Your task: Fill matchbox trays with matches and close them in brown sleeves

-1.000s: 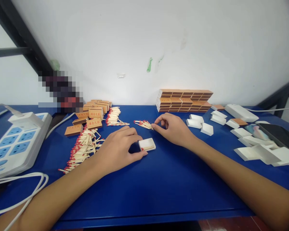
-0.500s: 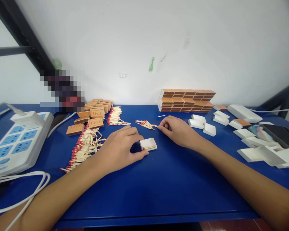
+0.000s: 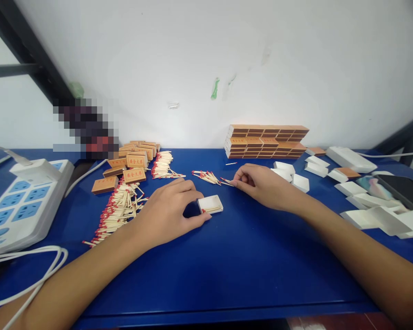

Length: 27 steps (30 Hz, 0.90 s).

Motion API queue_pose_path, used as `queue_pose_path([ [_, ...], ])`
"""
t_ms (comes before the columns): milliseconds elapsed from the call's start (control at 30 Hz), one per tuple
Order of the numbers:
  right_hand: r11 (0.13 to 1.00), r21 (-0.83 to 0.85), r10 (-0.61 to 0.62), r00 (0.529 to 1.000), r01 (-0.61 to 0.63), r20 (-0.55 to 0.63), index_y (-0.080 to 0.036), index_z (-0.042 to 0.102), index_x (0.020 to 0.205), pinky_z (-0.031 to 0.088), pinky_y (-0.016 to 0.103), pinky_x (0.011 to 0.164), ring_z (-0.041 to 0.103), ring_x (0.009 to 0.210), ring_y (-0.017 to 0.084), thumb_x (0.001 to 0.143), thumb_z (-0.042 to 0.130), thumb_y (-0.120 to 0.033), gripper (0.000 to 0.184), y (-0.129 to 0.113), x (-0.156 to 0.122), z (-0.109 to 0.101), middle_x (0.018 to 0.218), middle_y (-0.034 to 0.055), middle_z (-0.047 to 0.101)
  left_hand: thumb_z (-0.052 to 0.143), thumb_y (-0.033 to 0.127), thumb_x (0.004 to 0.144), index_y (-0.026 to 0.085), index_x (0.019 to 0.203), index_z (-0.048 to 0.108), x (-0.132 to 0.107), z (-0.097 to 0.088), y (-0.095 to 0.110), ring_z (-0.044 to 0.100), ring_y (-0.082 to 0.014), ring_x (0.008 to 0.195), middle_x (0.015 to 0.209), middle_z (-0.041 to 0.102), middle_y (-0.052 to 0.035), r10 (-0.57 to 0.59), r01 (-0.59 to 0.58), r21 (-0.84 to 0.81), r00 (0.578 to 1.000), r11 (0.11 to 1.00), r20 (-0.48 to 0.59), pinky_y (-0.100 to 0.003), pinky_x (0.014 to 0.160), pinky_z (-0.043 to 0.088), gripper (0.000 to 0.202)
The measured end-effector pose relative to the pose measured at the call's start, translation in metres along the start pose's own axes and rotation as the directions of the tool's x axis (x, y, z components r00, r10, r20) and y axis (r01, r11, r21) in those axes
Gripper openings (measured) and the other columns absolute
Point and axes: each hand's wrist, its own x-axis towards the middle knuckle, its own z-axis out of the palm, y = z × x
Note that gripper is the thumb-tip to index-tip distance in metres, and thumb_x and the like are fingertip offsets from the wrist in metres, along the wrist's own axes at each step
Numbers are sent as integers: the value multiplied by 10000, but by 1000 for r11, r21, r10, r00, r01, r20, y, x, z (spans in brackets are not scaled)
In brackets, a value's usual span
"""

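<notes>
- Head view: white tray, open side up on the blue table, a few loose matches lying along its near side.
- Left hand: thumb and index finger grasping the tray's left end.
- Right hand: beyond and right of the tray, thumb and index finger pinching at least one match.
- Small match pile: just beyond the tray.
- Matchbox stack: farther beyond the tray, to its right.
</notes>
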Motion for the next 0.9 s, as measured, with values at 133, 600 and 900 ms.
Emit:
queue_pose_path([
  [133,1000,0,-21,1000,21,13,-224,670,871,379,328,635,545,698,186,977,606,-386,204,-5,0,5,812,33,632,751,421,934,188,1118,769,0,-1,0,672,-228,965,1004,714,-52,4,-4,-2,1000,1000,3,-370,817,542,298],
  [600,997,24,-73,997,72,9,-214,680,900,382,319,650,504,698,175,997,604,-386,212,0,3,10,815,21,575,746,430,939,195,1126,762,1,0,0,681,-226,962,999,715,-49,11,-11,11,1000,1000,-2,-356,803,538,300],
  [900,978,182,-102,995,101,-3,-229,686,913,386,311,640,505,689,168,1025,601,-418,236,-28,-11,0,780,4,575,755,414,933,198,1092,760,0,0,0,672,-229,953,987,712,-49,22,-22,13,1000,1000,-18,-356,805,533,268],
])
